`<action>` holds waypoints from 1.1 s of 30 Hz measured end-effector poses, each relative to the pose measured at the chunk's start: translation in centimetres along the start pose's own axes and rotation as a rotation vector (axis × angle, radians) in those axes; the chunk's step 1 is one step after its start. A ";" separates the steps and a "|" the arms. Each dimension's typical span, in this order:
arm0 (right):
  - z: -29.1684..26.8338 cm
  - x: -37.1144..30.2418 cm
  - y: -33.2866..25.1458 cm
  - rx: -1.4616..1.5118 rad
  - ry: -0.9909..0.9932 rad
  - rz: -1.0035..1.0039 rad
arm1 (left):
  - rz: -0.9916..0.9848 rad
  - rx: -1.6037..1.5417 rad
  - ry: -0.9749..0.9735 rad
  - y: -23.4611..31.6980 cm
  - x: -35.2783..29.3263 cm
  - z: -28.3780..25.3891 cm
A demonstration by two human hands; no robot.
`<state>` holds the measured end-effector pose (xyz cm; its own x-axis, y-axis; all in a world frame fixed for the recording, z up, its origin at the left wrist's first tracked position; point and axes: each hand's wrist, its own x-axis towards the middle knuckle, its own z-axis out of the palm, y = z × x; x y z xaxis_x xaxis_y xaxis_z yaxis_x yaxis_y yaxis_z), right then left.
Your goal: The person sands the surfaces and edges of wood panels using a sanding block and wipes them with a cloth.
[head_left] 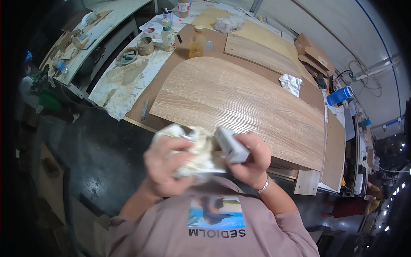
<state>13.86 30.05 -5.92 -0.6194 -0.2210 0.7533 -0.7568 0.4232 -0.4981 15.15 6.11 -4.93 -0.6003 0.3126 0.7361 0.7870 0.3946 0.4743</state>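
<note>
My left hand (pixel 165 165) is closed round a crumpled whitish cloth (pixel 201 150), slightly blurred by motion. My right hand (pixel 252 160) grips a small light-grey rectangular block (pixel 231 144) with dark marks on one side; its exact kind I cannot make out. Both hands are close together in front of my chest, at the near edge of a wood-grain board (pixel 231 103) with a rounded left end. Another crumpled white cloth (pixel 291 84) lies at the board's far right edge.
Behind the large board lies a narrow wood-grain panel (pixel 261 53). A yellowish bottle (pixel 197 42), a white bottle (pixel 168 36) and a round tin (pixel 145 46) stand far left on the bench. A blue bottle (pixel 339 95) is at the right. People are at both sides.
</note>
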 end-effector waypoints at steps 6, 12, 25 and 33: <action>-2.4 -3.5 2.0 -0.177 0.348 0.131 | 0.057 0.070 0.100 2.4 3.0 4.4; -4.5 -2.1 3.8 0.423 0.578 0.660 | 0.086 0.215 -0.250 -2.8 2.1 5.2; -0.1 1.4 -1.7 -0.045 -0.032 -0.072 | 0.097 0.056 -0.121 1.0 3.9 0.3; 2.0 1.9 -0.3 -0.033 0.150 0.109 | -0.037 0.229 0.304 -4.9 4.2 -5.8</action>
<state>12.48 27.75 -5.22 -0.6576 -0.0397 0.7523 -0.6779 0.4668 -0.5679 9.57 0.48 -1.41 -0.5310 0.0380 0.8465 0.6932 0.5940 0.4082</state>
